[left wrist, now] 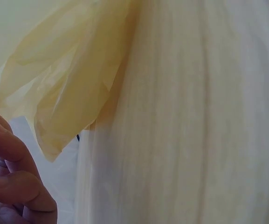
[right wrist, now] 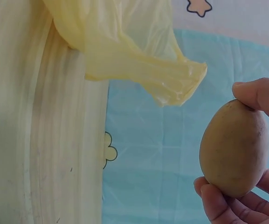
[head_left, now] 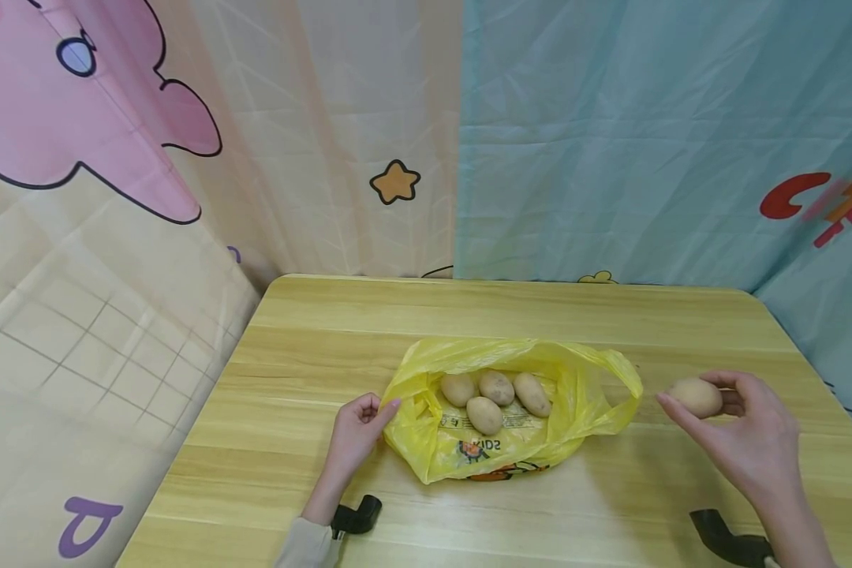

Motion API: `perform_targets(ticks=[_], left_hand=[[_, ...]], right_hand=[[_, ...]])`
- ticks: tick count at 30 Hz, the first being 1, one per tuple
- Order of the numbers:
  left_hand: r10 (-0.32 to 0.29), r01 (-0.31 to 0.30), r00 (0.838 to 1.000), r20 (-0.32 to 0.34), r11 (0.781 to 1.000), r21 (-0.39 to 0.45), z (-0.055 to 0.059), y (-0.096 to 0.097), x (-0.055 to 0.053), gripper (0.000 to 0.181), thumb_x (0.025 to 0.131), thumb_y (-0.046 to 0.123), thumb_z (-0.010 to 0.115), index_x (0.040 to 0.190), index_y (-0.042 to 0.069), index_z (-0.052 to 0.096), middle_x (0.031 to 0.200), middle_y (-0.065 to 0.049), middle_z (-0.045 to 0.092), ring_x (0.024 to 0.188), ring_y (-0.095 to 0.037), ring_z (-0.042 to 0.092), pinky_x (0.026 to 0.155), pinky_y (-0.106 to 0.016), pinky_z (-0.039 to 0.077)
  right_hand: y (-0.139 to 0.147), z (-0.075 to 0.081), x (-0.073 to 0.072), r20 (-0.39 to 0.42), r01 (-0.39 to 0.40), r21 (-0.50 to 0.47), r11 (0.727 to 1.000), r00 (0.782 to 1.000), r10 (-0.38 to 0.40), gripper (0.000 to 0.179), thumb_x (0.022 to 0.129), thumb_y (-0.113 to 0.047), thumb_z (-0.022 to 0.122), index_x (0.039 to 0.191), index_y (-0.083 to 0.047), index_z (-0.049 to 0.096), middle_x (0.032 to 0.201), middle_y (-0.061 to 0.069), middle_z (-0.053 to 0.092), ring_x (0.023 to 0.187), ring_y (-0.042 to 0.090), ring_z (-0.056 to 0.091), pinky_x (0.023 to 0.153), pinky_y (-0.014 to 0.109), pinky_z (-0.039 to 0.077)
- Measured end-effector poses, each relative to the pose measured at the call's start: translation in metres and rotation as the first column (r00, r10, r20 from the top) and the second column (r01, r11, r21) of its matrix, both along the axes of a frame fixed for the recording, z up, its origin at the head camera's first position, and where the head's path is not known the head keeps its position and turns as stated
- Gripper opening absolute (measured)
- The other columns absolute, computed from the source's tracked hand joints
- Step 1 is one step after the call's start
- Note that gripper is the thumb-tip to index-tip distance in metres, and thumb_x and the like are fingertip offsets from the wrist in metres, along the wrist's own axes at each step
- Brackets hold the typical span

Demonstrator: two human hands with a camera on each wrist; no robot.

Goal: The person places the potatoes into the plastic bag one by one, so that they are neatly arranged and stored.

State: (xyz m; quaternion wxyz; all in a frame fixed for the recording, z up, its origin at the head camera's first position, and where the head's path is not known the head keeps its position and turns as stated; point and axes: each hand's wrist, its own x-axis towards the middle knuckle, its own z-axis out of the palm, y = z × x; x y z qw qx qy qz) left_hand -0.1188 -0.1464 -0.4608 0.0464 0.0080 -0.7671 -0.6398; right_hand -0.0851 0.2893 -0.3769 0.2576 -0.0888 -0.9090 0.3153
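Observation:
A yellow plastic bag [head_left: 575,410] lies on the table with its mouth spread open, and several potatoes [head_left: 485,416] rest inside it. At the bag's left rim, my left hand [head_left: 360,426] pinches the plastic with thumb and fingers. The left wrist view has its curled fingers [left wrist: 13,149] beside the hanging yellow film [left wrist: 78,70]; the exact pinch point is hidden there. My right hand [head_left: 752,430] holds one more potato [head_left: 697,397] to the right of the bag. In the right wrist view, thumb and fingertips grip that potato [right wrist: 234,149] at its two ends, apart from the bag's handle loop.
The wooden table [head_left: 312,315] extends around the bag on all sides. Printed curtains [head_left: 596,158] hang behind it and along its left and right sides. Black curved pieces [head_left: 357,515] sit at both wrists.

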Motion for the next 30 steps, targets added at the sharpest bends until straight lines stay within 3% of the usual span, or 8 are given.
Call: perform_targets(ticks=[9,15,30], left_hand=[[-0.001,0.001,1.000,0.008,1.000,-0.003,0.000,0.000,0.000,0.035,0.086,0.022,0.073,0.065,0.004,0.051,0.054,0.000,0.042,0.049,-0.009,0.038,0.046,-0.019,0.031],[0.000,0.000,1.000,0.008,1.000,0.002,-0.001,0.000,-0.001,0.034,0.086,0.022,0.072,0.065,0.005,0.052,0.055,0.000,0.043,0.049,-0.009,0.038,0.046,-0.019,0.030],[0.008,-0.008,1.000,0.009,1.000,-0.009,-0.001,0.000,0.000,0.033,0.086,0.020,0.072,0.066,0.004,0.052,0.055,0.000,0.042,0.049,-0.009,0.037,0.046,-0.019,0.030]], right_hand=[[-0.009,0.003,-0.001,-0.066,-0.080,0.000,0.997,0.995,0.080,0.054,0.058,-0.019,0.092,0.100,-0.003,0.062,0.086,0.002,0.057,0.067,-0.014,0.046,0.059,0.012,0.035],[-0.016,0.005,-0.004,-0.125,-0.156,0.008,0.988,0.980,0.156,0.053,0.054,-0.009,0.092,0.098,-0.001,0.062,0.087,0.000,0.057,0.071,-0.012,0.049,0.063,0.005,0.037],[-0.044,0.002,-0.016,-0.140,-0.313,0.073,0.947,0.937,0.320,0.054,0.053,-0.008,0.092,0.095,-0.002,0.059,0.089,0.003,0.057,0.074,-0.005,0.050,0.066,0.005,0.038]])
